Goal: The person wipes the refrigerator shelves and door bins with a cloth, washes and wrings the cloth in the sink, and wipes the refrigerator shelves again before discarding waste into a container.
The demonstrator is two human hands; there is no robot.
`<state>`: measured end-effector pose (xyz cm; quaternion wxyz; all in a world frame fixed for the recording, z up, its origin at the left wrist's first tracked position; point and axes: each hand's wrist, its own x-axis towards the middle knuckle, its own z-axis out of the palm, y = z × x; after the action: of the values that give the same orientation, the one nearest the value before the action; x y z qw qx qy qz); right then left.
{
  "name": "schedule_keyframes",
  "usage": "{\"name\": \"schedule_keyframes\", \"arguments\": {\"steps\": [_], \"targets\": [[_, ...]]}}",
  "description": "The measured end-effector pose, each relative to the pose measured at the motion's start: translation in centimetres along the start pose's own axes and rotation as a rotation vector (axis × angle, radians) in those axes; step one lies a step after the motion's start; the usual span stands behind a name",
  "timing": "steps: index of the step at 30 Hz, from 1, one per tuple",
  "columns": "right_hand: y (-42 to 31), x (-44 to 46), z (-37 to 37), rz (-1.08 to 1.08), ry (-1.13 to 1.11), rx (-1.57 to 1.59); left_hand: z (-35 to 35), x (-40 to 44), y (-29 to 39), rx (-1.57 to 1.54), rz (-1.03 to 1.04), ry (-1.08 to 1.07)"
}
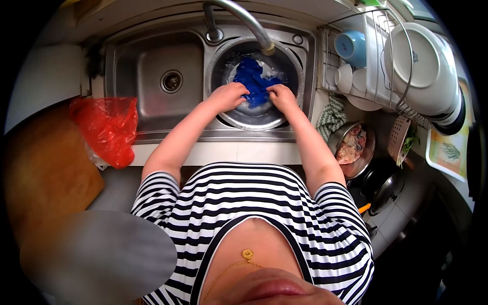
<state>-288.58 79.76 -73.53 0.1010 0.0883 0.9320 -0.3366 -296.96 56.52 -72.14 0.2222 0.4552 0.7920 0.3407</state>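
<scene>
A blue cloth point(252, 79) lies wet and crumpled in a round metal basin point(227, 120) under the faucet point(256, 28). The basin stands in the right bowl of the sink, with water around the cloth. At the cloth's lower left edge, my left hand point(230, 96) has its fingers closed on the fabric. My right hand point(282, 96) pinches the cloth at its right edge. Between the two hands the fabric is spread out and bunched in folds.
Left of the basin is a second sink bowl point(152, 96) with a drain. A red plastic bag point(109, 127) lies at the counter's left. On the right are a dish rack point(378, 61), a checked cloth point(331, 117) and a metal bowl of raw meat point(352, 145).
</scene>
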Motion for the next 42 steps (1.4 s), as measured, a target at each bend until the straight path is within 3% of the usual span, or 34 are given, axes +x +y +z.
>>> {"name": "schedule_keyframes", "arguments": {"steps": [2, 4, 6, 8, 10, 12, 14, 15, 16, 17, 18, 19, 22, 23, 25, 30, 32, 34, 36, 38, 40, 41, 42], "targets": [[1.7, 0.1, 3.0, -0.038, -0.098, -0.107, 4.1, 1.7, -1.3, 0.12, -0.095, -0.093], [-1.0, -1.8, 2.8, -0.084, -0.358, -0.375, 4.5, 2.6, -1.3, 0.248, -0.189, -0.188], [-1.1, -1.7, 1.9, -0.082, -0.459, -0.504, 2.9, 3.2, -0.4, 0.564, -0.245, -0.13], [-0.2, -0.7, 2.0, 0.02, -0.281, -0.62, 4.3, 3.2, -2.6, 0.553, -0.324, 0.17], [-1.1, -0.8, 2.6, 0.024, -0.25, -0.597, 6.1, 2.8, -1.5, 0.506, -0.358, 0.069], [-0.8, -0.4, 3.7, 0.091, -0.46, -0.567, 6.1, 2.7, -0.8, 0.495, -0.271, -0.038], [-0.2, -0.8, 3.6, 0.035, -0.444, -0.585, 4.5, 3.0, 0.8, 0.45, -0.469, -0.287], [-0.2, -1.0, 3.1, 0.054, -0.489, -0.518, 3.3, 3.4, 2.0, 0.389, -0.593, -0.271], [-0.5, -1.2, 2.6, 0.072, -0.534, -0.451, 3.2, 3.1, 2.3, 0.391, -0.591, -0.27], [-0.9, -1.4, 2.1, 0.073, -0.532, -0.451, 3.1, 2.5, 2.5, 0.326, -0.405, -0.194], [-1.6, -1.7, 1.3, 0.046, -0.511, -0.204, 3.1, 2.0, 2.6, 0.258, -0.22, -0.119], [-2.5, -2.1, 0.5, 0.017, -0.486, 0.041, 3.3, 1.8, 2.5, 0.121, -0.127, -0.176], [-7.1, -3.9, -4.4, 0.014, -0.402, 0.51, 3.7, 0.9, 2.6, -0.037, -0.337, -0.194], [-8.1, -4.4, -6.0, 0.013, -0.403, 0.508, 3.6, 0.6, 2.7, -0.038, -0.337, -0.192], [-9.3, -5.6, -9.0, 0.004, -0.425, 0.843, 3.1, -0.4, 2.9, -0.054, -0.506, 0.064], [-9.0, -8.6, -12.9, -0.064, -0.236, 1.186, -0.8, -2.8, 3.5, -0.424, -0.512, 0.371], [-7.7, -9.2, -13.4, 0.031, -0.192, 1.313, -2.7, -3.6, 4.2, -0.679, -0.312, 0.523], [-6.8, -8.9, -13.1, 0.107, -0.113, 1.445, -6.2, -4.1, 6.6, -0.855, -0.273, 0.539], [-5.3, -7.5, -12.1, 0.084, -0.077, 1.451, -8.8, -3.5, 6.9, -0.645, -0.279, 0.463], [-4.6, -5.5, -11.3, 0.211, -0.015, 1.417, -9.6, -2.0, 4.5, -0.316, -0.404, 0.378], [-2.7, -2.7, -9.6, 0.228, -0.004, 1.371, -9.0, 0.1, 3.0, -0.272, -0.445, 0.441], [-2.5, -1.5, -9.0, 0.348, 0.01, 1.204, -8.5, 1.1, 1.9, -0.229, -0.486, 0.501], [-2.3, -0.7, -8.2, 0.465, 0.023, 1.032, -7.3, 1.7, 0.0, -0.008, -0.343, 0.464]]}}
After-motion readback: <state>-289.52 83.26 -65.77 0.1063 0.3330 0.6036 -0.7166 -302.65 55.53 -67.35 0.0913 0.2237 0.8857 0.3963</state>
